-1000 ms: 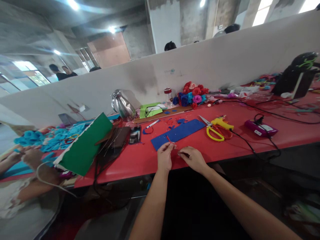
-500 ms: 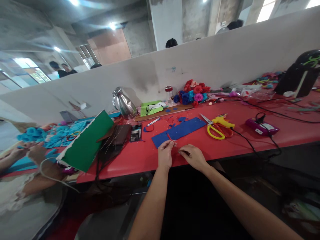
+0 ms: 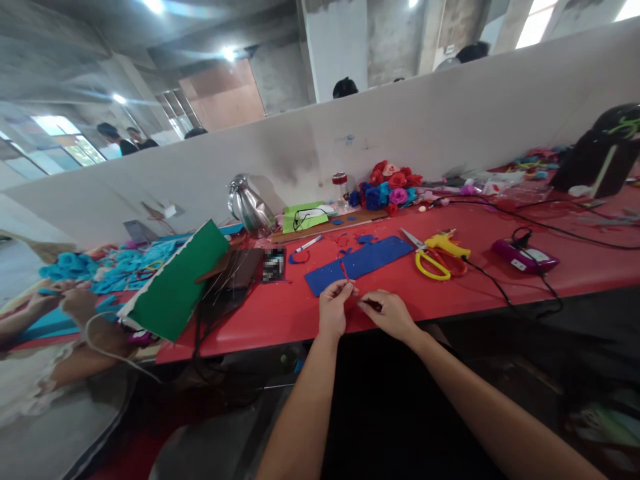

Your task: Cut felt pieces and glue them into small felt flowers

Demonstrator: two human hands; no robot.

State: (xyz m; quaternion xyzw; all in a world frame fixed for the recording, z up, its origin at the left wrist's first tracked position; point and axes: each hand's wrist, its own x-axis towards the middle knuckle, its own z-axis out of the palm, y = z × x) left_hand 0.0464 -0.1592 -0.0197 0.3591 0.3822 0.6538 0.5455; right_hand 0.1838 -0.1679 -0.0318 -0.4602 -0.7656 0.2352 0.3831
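My left hand [image 3: 333,309] and my right hand [image 3: 389,312] meet at the front edge of the red table [image 3: 450,293]. Both pinch a thin red foam strip [image 3: 345,272] that sticks up from my left fingers. Just behind the hands lies a blue foam sheet [image 3: 360,263]. Yellow-handled scissors [image 3: 429,260] and a yellow glue gun [image 3: 447,245] lie to the right of the sheet.
A green sheet on a board [image 3: 177,287] leans at the left, beside a metal jug [image 3: 249,208]. Foam flowers [image 3: 387,187] stand by the white partition [image 3: 450,127]. A purple device [image 3: 525,257] with black cables lies at the right. Another person's arms [image 3: 60,313] work at far left.
The hands have stayed together at the table edge. The red strip between my fingers now stands a little more upright. The view has shifted slightly.
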